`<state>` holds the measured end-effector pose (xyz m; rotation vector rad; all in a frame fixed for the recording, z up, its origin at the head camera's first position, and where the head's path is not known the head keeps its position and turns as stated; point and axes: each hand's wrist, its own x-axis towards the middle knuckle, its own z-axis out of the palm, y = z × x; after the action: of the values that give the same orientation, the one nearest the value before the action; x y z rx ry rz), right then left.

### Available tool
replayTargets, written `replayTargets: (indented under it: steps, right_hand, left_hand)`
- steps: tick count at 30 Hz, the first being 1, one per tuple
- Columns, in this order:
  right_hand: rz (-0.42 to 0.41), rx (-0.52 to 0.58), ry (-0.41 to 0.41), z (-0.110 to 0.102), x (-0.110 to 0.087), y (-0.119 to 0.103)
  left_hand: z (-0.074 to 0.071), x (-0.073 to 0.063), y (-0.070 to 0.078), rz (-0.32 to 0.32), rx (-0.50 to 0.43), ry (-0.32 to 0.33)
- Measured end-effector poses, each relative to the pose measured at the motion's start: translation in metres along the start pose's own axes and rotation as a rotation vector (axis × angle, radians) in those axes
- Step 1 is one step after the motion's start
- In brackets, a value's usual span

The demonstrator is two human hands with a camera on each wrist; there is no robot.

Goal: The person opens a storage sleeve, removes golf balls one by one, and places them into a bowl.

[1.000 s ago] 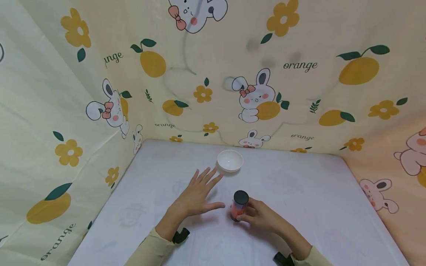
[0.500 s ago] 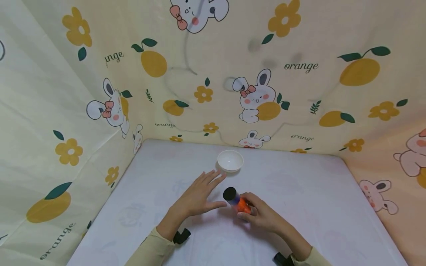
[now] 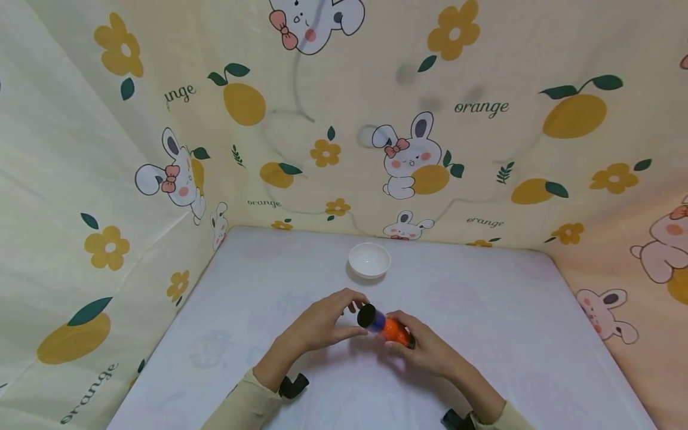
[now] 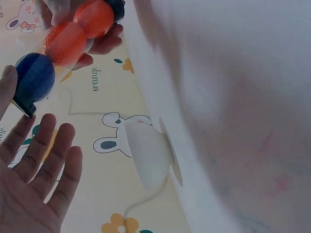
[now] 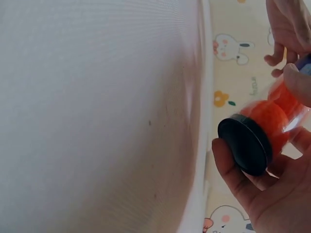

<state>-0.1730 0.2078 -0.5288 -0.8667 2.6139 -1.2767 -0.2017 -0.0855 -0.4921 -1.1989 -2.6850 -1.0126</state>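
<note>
A clear tube (image 3: 396,332) with black ends holds two orange balls (image 4: 65,43) and a blue ball (image 4: 35,76). My right hand (image 3: 430,352) grips it near its lower end, where a black cap (image 5: 245,145) rests against the fingers. The tube tilts up toward the left, blue ball uppermost. Around its upper black cap (image 3: 367,316) my left hand (image 3: 317,324) spreads thumb and fingers, the fingertips right at the cap's edge. In the left wrist view those fingers are mostly straight.
Behind the hands, a white bowl (image 3: 369,261) stands on the white-covered table (image 3: 473,298). A printed cloth (image 3: 484,149) with rabbits and oranges walls the table at the back and sides. Each wrist wears a black strap-on device (image 3: 294,386).
The tube has gone from upright to tilted left, its upper end nearing my left hand. My left fingers, spread before, have bent in toward the cap. The right hand keeps its grip.
</note>
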Motion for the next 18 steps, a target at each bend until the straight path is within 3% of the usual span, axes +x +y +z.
replayTargets:
  steps: [11,18]
  right_hand:
    - [0.092,0.03,-0.069,-0.0016,-0.0051,-0.0069]
    - [0.09,0.029,-0.064,-0.0022,-0.006,-0.0056]
  left_hand:
    - [0.0002,0.0016,0.0056,-0.058,-0.146,-0.031]
    - [0.0028,0.0053,0.0032,-0.049,-0.18,-0.036]
